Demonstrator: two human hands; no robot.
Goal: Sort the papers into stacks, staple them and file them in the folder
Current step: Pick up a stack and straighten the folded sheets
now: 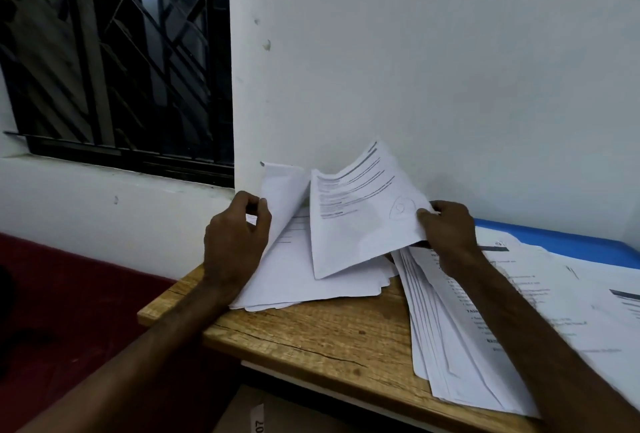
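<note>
A stack of white papers [311, 283] lies at the far left end of the wooden table [311, 335]. My left hand [235, 235] pinches the left edge of its upper sheets [282, 197] and bends them upward. My right hand [446, 232] pinches the right edge of a printed sheet [360, 221], held tilted above that stack. A second, fanned pile of printed papers [460, 356] lies to the right under my right forearm. A blue folder [561, 242] shows behind it at the wall. No stapler is in view.
More printed sheets [588, 297] spread to the right edge of the view. A white wall [415, 69] stands right behind the table. A barred window [114, 58] is at the upper left. A cardboard box [277, 415] sits under the table, and red floor [69, 294] lies to the left.
</note>
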